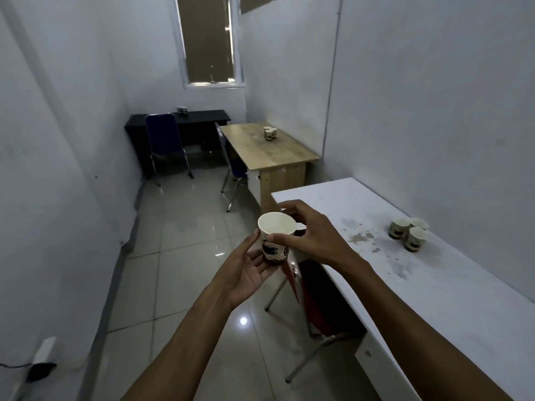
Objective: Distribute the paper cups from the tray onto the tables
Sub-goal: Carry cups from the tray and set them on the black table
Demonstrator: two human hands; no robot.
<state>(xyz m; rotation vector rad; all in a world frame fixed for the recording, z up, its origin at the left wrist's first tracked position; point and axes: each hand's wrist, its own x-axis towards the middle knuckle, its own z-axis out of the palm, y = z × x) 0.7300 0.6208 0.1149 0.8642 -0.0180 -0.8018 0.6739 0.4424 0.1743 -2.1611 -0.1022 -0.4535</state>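
Three cups (pixel 408 233) are grouped on the white tabletop (pixel 451 299), and more (pixel 270 132) on the wooden tabletop (pixel 269 151). One cup (pixel 275 237) is held upright above the floor, cradled on the left hand's (pixel 246 270) relaxed fingers and pinched near the rim by the right hand (pixel 314 235).

A narrow room is enclosed by white walls (pixel 419 96). A glossy tiled floor (pixel 179 256) is seen at centre. A window (pixel 210 41) is set at upper centre. Below it a black desk (pixel 199 117) and a blue chair (pixel 163 140) are placed. At lower left, a power strip (pixel 43 350) is seen.
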